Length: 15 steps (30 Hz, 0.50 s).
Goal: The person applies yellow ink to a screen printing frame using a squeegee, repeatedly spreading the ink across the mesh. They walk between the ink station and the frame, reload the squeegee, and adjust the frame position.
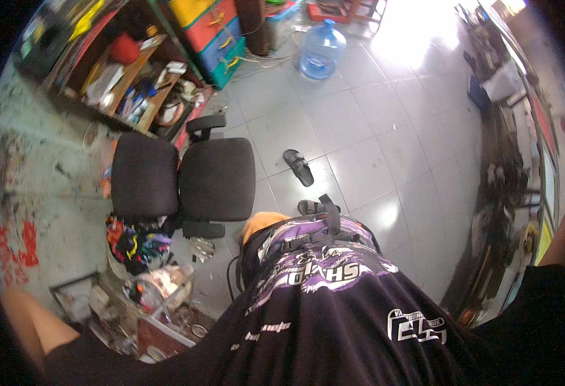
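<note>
Neither of my hands shows; both lie outside the picture. My bare left arm (38,321) reaches out past the lower left rim, and part of my right arm (555,239) shows at the right rim. What they hold or touch is hidden. Below me hangs my black and purple printed shirt (334,309), with a dark strap (331,215) at its lower front. A black sandal (298,168) lies on the tiled floor, and a second sandal (313,207) is partly covered by the shirt.
To the left stands a black office chair (217,179). Behind it are a cluttered wooden shelf (127,78) and a colourful drawer unit (210,38). A blue water jug (323,51) stands ahead. Coloured cloths (137,248) and clutter sit at lower left; dark items line the right wall.
</note>
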Motion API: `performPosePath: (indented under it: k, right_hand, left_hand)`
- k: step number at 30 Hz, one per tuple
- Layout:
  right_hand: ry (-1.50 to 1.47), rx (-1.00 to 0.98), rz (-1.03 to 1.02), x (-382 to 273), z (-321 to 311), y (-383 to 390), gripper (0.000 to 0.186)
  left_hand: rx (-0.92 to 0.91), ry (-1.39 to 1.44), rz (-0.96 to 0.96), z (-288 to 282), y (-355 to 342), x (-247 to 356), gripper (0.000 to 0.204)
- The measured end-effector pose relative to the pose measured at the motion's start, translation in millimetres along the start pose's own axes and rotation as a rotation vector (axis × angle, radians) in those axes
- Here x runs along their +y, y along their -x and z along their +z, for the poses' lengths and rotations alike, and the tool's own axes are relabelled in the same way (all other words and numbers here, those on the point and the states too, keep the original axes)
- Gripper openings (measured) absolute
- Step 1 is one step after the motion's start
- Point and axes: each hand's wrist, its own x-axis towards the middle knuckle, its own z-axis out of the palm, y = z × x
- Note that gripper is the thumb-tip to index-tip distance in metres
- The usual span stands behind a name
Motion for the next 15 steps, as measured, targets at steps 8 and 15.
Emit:
performPosePath:
  k: [8,15]
  right_hand:
    - [0.098,0.074,0.038,81.3,1.7,-34.1,0.059]
    - [0.179,0.186,-0.203,123.6,17.1,-166.8,0.062]
  left_hand:
    - [-0.04,0.42,0.173,169.7,-9.8,66.2,0.014]
    - [0.059,0.986,0.515,337.0,-99.1,141.5,0.014]
